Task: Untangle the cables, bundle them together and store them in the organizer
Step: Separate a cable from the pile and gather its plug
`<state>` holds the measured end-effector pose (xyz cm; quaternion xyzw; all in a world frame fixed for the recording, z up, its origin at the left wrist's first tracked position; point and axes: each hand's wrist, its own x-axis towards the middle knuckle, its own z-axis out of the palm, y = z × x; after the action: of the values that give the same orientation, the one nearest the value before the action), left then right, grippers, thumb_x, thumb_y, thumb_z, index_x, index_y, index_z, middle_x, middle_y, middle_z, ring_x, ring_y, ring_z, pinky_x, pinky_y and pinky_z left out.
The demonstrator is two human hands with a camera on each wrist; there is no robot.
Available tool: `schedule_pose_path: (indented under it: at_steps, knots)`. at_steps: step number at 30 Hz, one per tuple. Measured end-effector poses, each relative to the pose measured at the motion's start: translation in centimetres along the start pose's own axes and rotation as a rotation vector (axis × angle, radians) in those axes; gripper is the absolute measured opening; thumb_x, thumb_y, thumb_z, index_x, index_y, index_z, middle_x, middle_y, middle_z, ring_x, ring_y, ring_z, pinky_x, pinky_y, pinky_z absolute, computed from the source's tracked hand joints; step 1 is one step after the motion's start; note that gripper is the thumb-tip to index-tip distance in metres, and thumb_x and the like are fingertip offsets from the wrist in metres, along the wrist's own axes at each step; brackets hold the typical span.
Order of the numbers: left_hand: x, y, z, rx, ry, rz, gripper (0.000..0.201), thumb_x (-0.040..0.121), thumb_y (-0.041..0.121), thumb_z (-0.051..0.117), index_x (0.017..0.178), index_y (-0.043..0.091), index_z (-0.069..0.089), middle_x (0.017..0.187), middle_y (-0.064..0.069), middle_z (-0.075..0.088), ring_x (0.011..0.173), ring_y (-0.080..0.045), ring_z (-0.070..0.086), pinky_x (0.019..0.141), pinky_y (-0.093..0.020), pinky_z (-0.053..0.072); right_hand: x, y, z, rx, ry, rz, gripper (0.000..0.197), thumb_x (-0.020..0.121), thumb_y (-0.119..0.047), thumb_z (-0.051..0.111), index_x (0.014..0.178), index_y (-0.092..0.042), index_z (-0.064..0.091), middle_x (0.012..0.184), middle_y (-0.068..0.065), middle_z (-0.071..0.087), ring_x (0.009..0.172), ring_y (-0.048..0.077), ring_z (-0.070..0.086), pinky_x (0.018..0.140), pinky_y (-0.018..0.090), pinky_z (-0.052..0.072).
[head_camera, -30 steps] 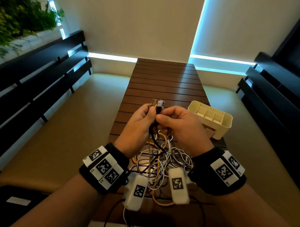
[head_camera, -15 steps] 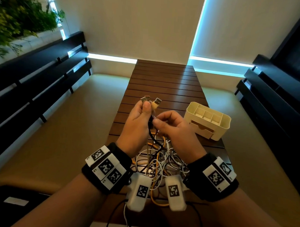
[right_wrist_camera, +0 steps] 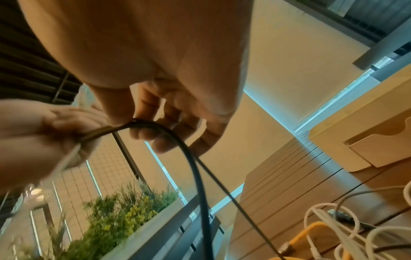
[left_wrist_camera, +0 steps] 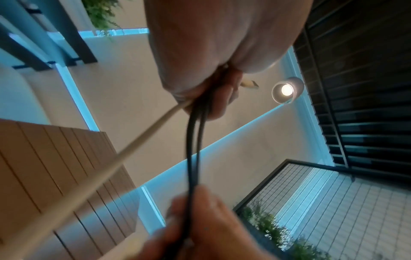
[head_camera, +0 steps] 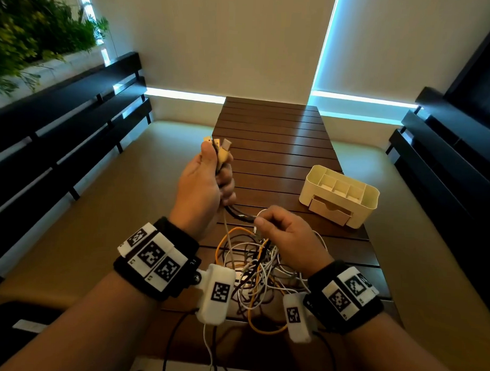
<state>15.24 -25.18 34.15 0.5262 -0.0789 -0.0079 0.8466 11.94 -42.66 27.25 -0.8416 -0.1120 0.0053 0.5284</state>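
Pinched tight between thumb and forefinger of the right hand (head_camera: 285, 231): two strands of black cable (left_wrist_camera: 192, 149), seen plainly from the right wrist. Running up and left from that pinch into the left hand (head_camera: 203, 189), fingers wrapped round a gathered sheaf of cable ends. Poking out above that fist, pointing up and away toward the far end of the table: a cluster of plugs (head_camera: 218, 145), pale and metallic, roughly side by side. Also leaving the fist, a pale cable (left_wrist_camera: 89, 177), slanting down toward the pile.

Held stretch short, lying low right to high left; beyond the right hand, dropping into the tangle (head_camera: 259, 269) of white, orange and dark loops on the near part of the slatted table (head_camera: 271, 125), between the two wrists.

Handling, as a judgement: light, limp, springy stuff, likely to snag at crossings and kink under a hard tug. Plugs the only stiff parts, so best anchored just behind them, as now, with the free hand sliding along the run to strip out loops.

Organizer (head_camera: 375, 194), cream, compartments open upward, small drawer facing near, sitting to the right, well apart from the pile and with no cable in it.
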Motion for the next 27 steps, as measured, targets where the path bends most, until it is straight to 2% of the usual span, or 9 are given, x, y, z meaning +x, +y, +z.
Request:
schedule_pose_path:
  at_steps: [1, 4, 7, 11, 14, 17, 20, 24, 27]
  knots:
    - [0.1, -0.3, -0.2, 0.056, 0.003, -0.012, 0.048, 0.106, 0.048, 0.025, 0.088, 0.012, 0.053, 0.056, 0.006, 0.033, 0.044, -0.008, 0.026, 0.042, -0.022, 0.027, 0.1, -0.1, -0.3, 0.005, 0.058, -0.026, 0.008, 0.097, -0.026, 0.059, 0.091, -0.026, 0.065, 0.087, -0.003, 0.064, 0.080, 0.013, 0.061, 0.074, 0.033, 0.053]
    - [0.2, -1.2, -0.7, 0.221, -0.026, -0.033, 0.046, 0.105, 0.048, 0.028, 0.087, 0.013, 0.051, 0.056, 0.008, 0.034, 0.045, -0.009, 0.026, 0.044, -0.025, 0.026, 0.5, -1.1, -1.1, 0.032, 0.165, -0.118, 0.005, 0.095, -0.019, 0.063, 0.092, -0.019, 0.068, 0.085, -0.009, 0.064, 0.076, 0.002, 0.058, 0.071, 0.019, 0.049]
    - [-0.2, -1.5, -0.7, 0.387, -0.116, -0.021, 0.037, 0.103, 0.045, 0.036, 0.089, 0.014, 0.051, 0.055, 0.011, 0.035, 0.046, -0.007, 0.028, 0.047, -0.025, 0.027, 0.7, -2.1, -1.4, 0.000, 0.207, -0.181, 0.005, 0.093, -0.019, 0.067, 0.090, -0.016, 0.070, 0.078, -0.011, 0.065, 0.072, 0.002, 0.059, 0.066, 0.015, 0.048]
    - [-0.3, -1.4, -0.6, 0.607, -0.257, 0.076, 0.032, 0.093, 0.049, 0.061, 0.093, 0.017, 0.059, 0.058, 0.017, 0.047, 0.048, -0.001, 0.041, 0.052, -0.020, 0.034, 0.8, -3.3, -1.7, 0.067, 0.197, -0.196, 0.002, 0.090, -0.016, 0.069, 0.091, -0.018, 0.069, 0.082, -0.005, 0.068, 0.075, 0.007, 0.065, 0.070, 0.022, 0.054]
    - [-0.4, -1.0, -0.5, 0.600, -0.356, 0.046, 0.023, 0.086, 0.032, 0.071, 0.095, 0.014, 0.060, 0.062, 0.017, 0.058, 0.054, 0.001, 0.052, 0.053, -0.015, 0.042, 0.9, -3.8, -2.3, 0.281, 0.190, -0.193, 0.019, 0.088, -0.005, 0.069, 0.101, -0.017, 0.063, 0.094, 0.011, 0.070, 0.087, 0.021, 0.070, 0.076, 0.031, 0.059]
    - [-0.4, -0.4, -0.4, 0.690, -0.451, 0.051, 0.018, 0.084, 0.015, 0.076, 0.097, 0.010, 0.065, 0.076, 0.003, 0.070, 0.071, -0.009, 0.066, 0.069, -0.022, 0.051, 0.9, -4.1, -2.8, 0.330, 0.150, -0.203, 0.026, 0.089, 0.002, 0.066, 0.104, -0.018, 0.061, 0.099, 0.015, 0.069, 0.091, 0.025, 0.070, 0.076, 0.032, 0.059]
    - [-0.2, 0.1, -0.3, 0.813, -0.488, 0.013, 0.009, 0.086, 0.013, 0.075, 0.085, 0.016, 0.067, 0.062, 0.011, 0.063, 0.057, -0.003, 0.056, 0.060, -0.019, 0.045, 1.0, -3.8, -2.6, 0.290, 0.144, -0.207, 0.026, 0.088, 0.002, 0.066, 0.100, -0.020, 0.062, 0.098, 0.013, 0.070, 0.092, 0.028, 0.068, 0.078, 0.034, 0.059]
    - [-0.2, 0.6, -0.2, 0.946, -0.464, 0.011, 0.014, 0.090, 0.023, 0.071, 0.083, 0.012, 0.068, 0.056, 0.007, 0.054, 0.051, -0.010, 0.046, 0.052, -0.030, 0.039, 1.0, -3.1, -2.4, 0.262, 0.164, -0.187, 0.018, 0.090, -0.005, 0.067, 0.095, -0.021, 0.062, 0.088, 0.004, 0.067, 0.079, 0.016, 0.065, 0.070, 0.025, 0.056]
    - [0.1, 1.4, -0.3, 0.783, -0.319, 0.038, 0.019, 0.093, 0.010, 0.065, 0.076, 0.014, 0.058, 0.051, 0.008, 0.043, 0.044, -0.009, 0.036, 0.046, -0.026, 0.032, 1.0, -1.5, -2.0, 0.202, 0.153, -0.130, 0.003, 0.091, -0.022, 0.062, 0.091, -0.025, 0.064, 0.082, 0.003, 0.063, 0.075, 0.020, 0.061, 0.069, 0.035, 0.055]
